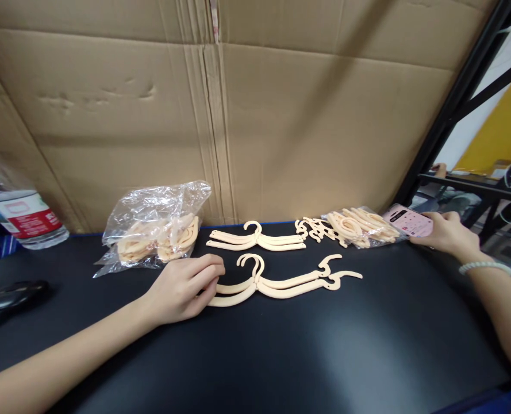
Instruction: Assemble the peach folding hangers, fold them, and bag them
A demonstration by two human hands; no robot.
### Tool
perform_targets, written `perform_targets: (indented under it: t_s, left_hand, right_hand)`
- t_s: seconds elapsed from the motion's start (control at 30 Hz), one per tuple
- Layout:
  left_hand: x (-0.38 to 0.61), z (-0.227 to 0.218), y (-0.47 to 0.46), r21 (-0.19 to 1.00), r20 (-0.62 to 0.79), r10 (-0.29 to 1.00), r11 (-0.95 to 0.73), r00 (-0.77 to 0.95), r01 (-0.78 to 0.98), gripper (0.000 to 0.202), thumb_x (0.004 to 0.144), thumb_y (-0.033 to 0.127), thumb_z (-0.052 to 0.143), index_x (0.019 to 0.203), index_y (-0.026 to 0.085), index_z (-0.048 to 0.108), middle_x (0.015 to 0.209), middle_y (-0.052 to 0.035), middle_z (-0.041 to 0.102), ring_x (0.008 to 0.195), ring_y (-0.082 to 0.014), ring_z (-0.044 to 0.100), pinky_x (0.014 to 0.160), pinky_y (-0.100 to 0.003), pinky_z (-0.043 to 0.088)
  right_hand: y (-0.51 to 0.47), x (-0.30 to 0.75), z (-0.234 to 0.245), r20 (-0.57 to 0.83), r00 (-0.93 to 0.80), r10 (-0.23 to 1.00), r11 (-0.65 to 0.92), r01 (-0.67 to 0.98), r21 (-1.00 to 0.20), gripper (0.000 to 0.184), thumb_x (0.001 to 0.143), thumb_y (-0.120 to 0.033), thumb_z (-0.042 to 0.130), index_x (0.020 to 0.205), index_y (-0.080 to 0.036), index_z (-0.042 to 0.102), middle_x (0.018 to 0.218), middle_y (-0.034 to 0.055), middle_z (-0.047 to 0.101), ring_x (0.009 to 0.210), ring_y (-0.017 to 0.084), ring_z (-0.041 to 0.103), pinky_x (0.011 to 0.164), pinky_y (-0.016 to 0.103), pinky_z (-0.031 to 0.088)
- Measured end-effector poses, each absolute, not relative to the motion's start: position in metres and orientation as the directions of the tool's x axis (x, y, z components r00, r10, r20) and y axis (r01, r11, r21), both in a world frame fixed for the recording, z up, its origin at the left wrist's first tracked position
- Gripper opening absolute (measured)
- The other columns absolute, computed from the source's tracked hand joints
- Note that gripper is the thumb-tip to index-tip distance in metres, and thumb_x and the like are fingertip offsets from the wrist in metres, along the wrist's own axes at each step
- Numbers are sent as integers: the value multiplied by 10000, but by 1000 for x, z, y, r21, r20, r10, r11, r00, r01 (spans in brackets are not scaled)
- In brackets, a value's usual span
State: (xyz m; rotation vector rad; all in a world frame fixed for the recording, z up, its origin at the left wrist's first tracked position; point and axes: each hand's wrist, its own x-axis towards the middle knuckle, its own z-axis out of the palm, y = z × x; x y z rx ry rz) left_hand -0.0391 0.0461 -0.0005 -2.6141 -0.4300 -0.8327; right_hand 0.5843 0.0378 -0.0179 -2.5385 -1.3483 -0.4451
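Two cream plastic folding hangers (281, 283) lie spread together on the black table, with small curved hook pieces (333, 280) at their right ends. My left hand (186, 287) is closed over their left ends, which its curled fingers hide. My right hand (447, 233) grips the near right end of a phone (408, 221) with a lit pink screen, tilted at the table's right side. Behind the two hangers lies another set of hangers (276, 241), side by side. Loose hook pieces (318, 228) lie in a small heap to its right.
A clear bag (156, 230) of cream parts stands at back left; another bag (361, 227) lies near the phone. A bottle (20, 201) and a black mouse (16, 296) are on the left. Cardboard (315, 115) walls the back; a black metal frame (442, 115) rises on the right.
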Motion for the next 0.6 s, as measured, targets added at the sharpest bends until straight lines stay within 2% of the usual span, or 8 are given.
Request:
perform_targets:
  t_s: [0.4, 0.6]
  left_hand:
    - [-39, -1, 47, -267, 594, 169, -881, 786, 391, 123, 885, 85, 483, 957, 167, 540, 918, -84, 671, 696, -164, 656, 556, -248, 492]
    - [-40, -1, 46, -254, 596, 175, -885, 784, 391, 129, 886, 92, 480, 959, 177, 545, 929, -78, 678, 703, -162, 671, 568, -242, 501]
  right_hand:
    - [35, 573, -10, 311, 539, 783, -549, 834, -63, 794, 673, -500, 676, 1378, -239, 420, 1292, 185, 433, 1119, 378, 574, 837, 441, 499]
    - [38, 581, -14, 321, 503, 802, -505, 859, -84, 767, 685, -505, 672, 1347, -184, 456, 1229, 214, 474, 1111, 393, 566, 873, 455, 484]
